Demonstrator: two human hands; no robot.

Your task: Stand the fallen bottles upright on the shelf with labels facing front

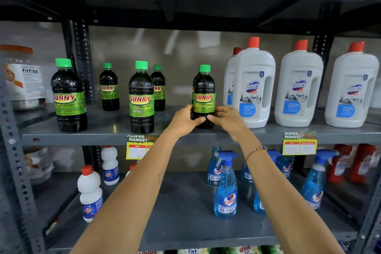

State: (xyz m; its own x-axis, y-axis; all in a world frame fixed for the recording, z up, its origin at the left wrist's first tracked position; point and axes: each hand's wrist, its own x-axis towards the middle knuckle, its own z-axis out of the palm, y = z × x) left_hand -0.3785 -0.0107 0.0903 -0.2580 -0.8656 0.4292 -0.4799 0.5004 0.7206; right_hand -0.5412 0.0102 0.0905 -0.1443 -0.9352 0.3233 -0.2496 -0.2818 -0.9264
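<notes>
- Our fingers (199,120) are closing from both sides around the lower body of a dark bottle (203,97), the left hand (184,120) and the right hand (225,118) meeting at its front, thumbs nearly touching.
- We are holding it low, we judge, so it settles flat and can be turned without tipping.
- The bottle is standing upright on the middle shelf (107,137), near the front edge, its green label facing us, so this one looks nearly done.
- A second green cap is showing just behind it; we cannot tell more of that bottle.
- We are counting six green-capped dark bottles on this shelf, the hidden one included: three in front, three behind, none lying down in view.
- To the right we are seeing four white jugs (299,86) with red caps, one tucked behind another, the nearest just beside our right hand.
- The shelf below is carrying white bottles and blue spray bottles (225,187), too overlapped to count surely.
</notes>
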